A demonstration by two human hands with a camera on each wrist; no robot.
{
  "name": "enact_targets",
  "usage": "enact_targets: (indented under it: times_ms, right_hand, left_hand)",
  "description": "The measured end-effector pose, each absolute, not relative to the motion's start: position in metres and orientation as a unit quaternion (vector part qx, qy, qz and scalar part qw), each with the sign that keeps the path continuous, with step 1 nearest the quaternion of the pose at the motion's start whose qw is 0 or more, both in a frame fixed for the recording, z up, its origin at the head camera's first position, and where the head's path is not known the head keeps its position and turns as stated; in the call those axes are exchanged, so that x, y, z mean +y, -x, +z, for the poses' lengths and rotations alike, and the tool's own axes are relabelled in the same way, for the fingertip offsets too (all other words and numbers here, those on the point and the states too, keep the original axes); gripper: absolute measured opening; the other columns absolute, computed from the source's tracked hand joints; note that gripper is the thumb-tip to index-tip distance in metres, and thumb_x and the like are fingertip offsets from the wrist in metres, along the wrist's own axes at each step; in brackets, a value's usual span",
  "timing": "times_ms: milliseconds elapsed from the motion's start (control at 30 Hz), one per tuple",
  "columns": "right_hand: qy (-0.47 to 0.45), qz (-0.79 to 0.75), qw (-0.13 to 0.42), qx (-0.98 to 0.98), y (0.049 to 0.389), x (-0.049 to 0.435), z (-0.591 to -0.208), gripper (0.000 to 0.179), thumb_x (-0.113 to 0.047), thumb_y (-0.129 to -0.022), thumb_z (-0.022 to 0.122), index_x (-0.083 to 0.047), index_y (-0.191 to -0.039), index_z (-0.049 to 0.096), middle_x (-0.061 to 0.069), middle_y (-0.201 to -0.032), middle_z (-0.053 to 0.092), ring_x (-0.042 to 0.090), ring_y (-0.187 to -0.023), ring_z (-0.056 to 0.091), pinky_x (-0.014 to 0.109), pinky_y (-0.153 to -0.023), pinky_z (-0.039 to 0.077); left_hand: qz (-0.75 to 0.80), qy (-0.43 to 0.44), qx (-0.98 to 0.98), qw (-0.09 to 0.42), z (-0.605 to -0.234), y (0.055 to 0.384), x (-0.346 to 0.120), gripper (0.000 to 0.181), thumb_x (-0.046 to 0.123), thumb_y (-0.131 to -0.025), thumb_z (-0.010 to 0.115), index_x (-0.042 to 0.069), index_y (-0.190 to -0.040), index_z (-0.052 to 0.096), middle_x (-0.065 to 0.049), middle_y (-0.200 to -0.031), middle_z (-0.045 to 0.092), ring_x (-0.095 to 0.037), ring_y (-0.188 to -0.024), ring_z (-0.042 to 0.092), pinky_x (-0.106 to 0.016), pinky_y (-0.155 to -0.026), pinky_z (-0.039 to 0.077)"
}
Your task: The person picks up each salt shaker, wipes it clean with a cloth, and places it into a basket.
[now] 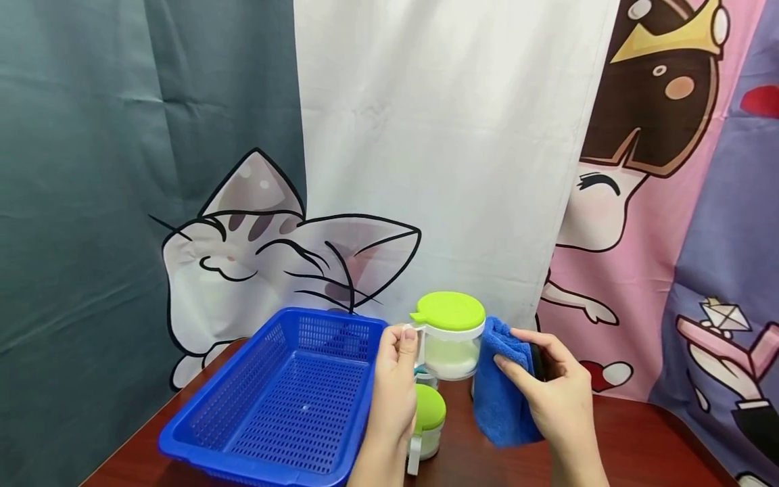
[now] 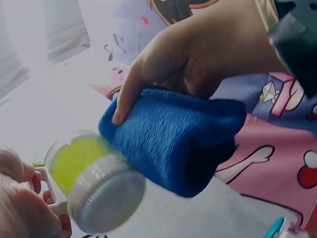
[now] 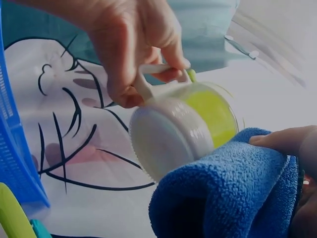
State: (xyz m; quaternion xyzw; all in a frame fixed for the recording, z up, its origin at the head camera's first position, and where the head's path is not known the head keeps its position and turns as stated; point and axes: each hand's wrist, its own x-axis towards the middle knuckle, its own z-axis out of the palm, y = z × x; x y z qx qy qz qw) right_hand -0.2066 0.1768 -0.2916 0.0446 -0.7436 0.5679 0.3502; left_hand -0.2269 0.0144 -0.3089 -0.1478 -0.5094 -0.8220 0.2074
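Observation:
My left hand [image 1: 395,385] grips the white handle of a clear seasoning jar [image 1: 452,355] with a bright green lid [image 1: 452,310], holding it up over the table. White contents show in the jar's lower part. In my right hand [image 1: 556,385] is a folded blue cloth [image 1: 502,399], pinched between thumb and fingers. Its edge lies right at the jar's side, and in the right wrist view the cloth [image 3: 223,183] overlaps the jar [image 3: 173,129]. The left wrist view shows the jar's pale base [image 2: 109,201] tilted toward the camera.
A blue perforated plastic basket [image 1: 173,436] stands on the left of the brown table [image 1: 645,446]. Another green-lidded jar [image 1: 429,419] stands below the raised one, with a teal-topped jar [image 1: 426,377] partly hidden behind it. Printed curtains [image 1: 450,149] hang at the back.

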Motion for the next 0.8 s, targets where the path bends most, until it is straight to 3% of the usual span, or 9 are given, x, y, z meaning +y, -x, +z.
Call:
enact_targets:
  times_ms: [167,300,467,633,733,800]
  right_hand:
    - [-0.044,0.553,0.374,-0.743,0.208,0.172,-0.293,0.036,-0.005,-0.072,0.079,-0.009,-0.105,0.068,-0.003,-0.097,0.065,0.011,-0.082,0.062,0.019,-0.068,0.05]
    - [-0.039,0.535,0.395,-0.746,0.209,0.166,-0.296,0.035,-0.005,-0.071,0.08,-0.012,-0.104,0.069,-0.003,-0.096,0.064,0.008,-0.081,0.061,0.016,-0.067,0.049]
    - [-0.052,0.52,0.422,-0.741,0.21,0.158,-0.299,0.035,-0.003,-0.07,0.08,-0.012,-0.102,0.07,-0.003,-0.095,0.062,0.008,-0.081,0.059,0.014,-0.066,0.047]
    - [-0.058,0.508,0.443,-0.737,0.211,0.151,-0.302,0.034,0.0,-0.069,0.079,-0.012,-0.1,0.07,-0.003,-0.093,0.061,0.009,-0.084,0.058,0.013,-0.068,0.046]
    - [-0.056,0.503,0.449,-0.736,0.21,0.148,-0.302,0.034,-0.001,-0.07,0.079,-0.012,-0.101,0.07,-0.003,-0.092,0.059,0.009,-0.085,0.058,0.012,-0.068,0.046]
    - [-0.062,0.5,0.454,-0.735,0.209,0.147,-0.302,0.033,-0.001,-0.07,0.078,-0.012,-0.101,0.07,-0.003,-0.092,0.059,0.01,-0.086,0.057,0.012,-0.068,0.046]
  left_hand:
    - [-0.832,0.165,-0.496,0.185,-0.31,0.225,0.024,0.021,0.017,-0.099,0.043,-0.004,-0.097,0.043,-0.008,-0.097,0.045,-0.022,-0.098,0.045,-0.034,-0.087,0.034]
    - [-0.838,0.171,-0.49,0.168,-0.311,0.224,0.029,0.019,0.015,-0.098,0.044,-0.004,-0.097,0.041,-0.009,-0.105,0.043,-0.024,-0.104,0.043,-0.034,-0.087,0.034]
    - [-0.841,0.181,-0.479,0.176,-0.312,0.224,0.033,0.021,0.012,-0.097,0.046,-0.007,-0.093,0.04,-0.009,-0.11,0.036,-0.026,-0.108,0.037,-0.029,-0.081,0.035]
    - [-0.836,0.187,-0.484,0.179,-0.312,0.224,0.033,0.017,0.007,-0.095,0.049,-0.009,-0.09,0.043,-0.012,-0.112,0.033,-0.02,-0.084,0.041,-0.02,-0.061,0.032]
    - [-0.833,0.189,-0.489,0.175,-0.31,0.224,0.03,0.017,0.005,-0.093,0.052,-0.01,-0.09,0.045,-0.014,-0.114,0.034,-0.016,-0.073,0.04,-0.018,-0.055,0.03]
    - [-0.832,0.192,-0.49,0.172,-0.31,0.225,0.029,0.018,0.005,-0.092,0.055,-0.012,-0.091,0.047,-0.013,-0.113,0.035,-0.016,-0.074,0.041,-0.018,-0.056,0.033]
